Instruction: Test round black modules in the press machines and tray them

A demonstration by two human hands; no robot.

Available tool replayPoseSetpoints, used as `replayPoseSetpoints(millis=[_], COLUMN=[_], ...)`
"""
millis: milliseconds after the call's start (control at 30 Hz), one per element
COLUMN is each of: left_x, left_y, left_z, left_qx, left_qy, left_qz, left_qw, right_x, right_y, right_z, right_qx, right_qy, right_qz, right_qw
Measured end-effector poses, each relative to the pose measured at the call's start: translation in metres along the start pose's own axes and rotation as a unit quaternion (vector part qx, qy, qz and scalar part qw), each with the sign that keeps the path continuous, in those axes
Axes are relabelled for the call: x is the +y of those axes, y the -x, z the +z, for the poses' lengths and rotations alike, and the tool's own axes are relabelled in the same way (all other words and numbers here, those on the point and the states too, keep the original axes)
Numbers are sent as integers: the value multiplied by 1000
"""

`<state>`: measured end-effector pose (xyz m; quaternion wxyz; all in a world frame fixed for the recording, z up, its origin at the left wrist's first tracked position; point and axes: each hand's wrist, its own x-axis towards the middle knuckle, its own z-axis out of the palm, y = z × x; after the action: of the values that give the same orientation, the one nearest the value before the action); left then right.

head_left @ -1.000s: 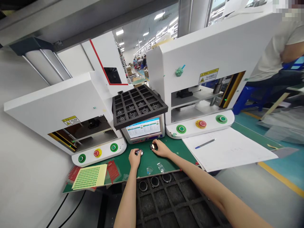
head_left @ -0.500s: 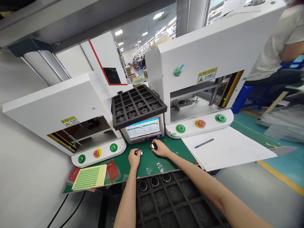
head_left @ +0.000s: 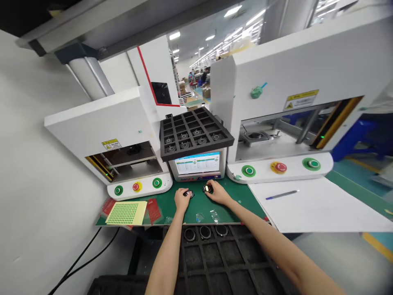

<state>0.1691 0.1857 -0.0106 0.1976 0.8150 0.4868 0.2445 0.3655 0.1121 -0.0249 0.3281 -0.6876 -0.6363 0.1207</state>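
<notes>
My left hand (head_left: 181, 201) rests on the green mat (head_left: 239, 200), its fingers closed on a small round shiny part (head_left: 188, 194). My right hand (head_left: 217, 192) lies beside it, fingers closed on a second round part (head_left: 206, 188). Both hands sit just in front of a small touch screen (head_left: 197, 164). A black compartment tray (head_left: 194, 132) with several round parts sits tilted on top of the screen. Below the mat, a second black tray (head_left: 215, 258) holds three round parts (head_left: 205, 232) in its top row.
A white press machine (head_left: 116, 135) with green and red buttons stands left, another white press (head_left: 294, 102) stands right. White paper sheets with a blue pen (head_left: 281, 195) lie at the right. A yellow sticker sheet (head_left: 126, 213) and red sticker sheets lie at the left. Two small clear bits (head_left: 206, 216) lie on the mat.
The view has swung to the right and nearer. The right press's plate has risen, showing its fixture. Both hands stay on their parts at the same spot on the mat.
</notes>
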Motion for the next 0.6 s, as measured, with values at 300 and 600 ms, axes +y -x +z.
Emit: replayPoseSetpoints(millis=[300, 600], left_x=[-34, -94], left_y=[-32, -147], left_z=[-110, -187], left_qx=[56, 91], left_qy=[-69, -205], left_qz=[59, -47], left_qw=[994, 973], right_x=[9, 101], right_y=[57, 48], right_z=[-62, -168], right_qx=[8, 142], right_qy=[33, 86], right_qz=[-101, -47], right_qw=[994, 985])
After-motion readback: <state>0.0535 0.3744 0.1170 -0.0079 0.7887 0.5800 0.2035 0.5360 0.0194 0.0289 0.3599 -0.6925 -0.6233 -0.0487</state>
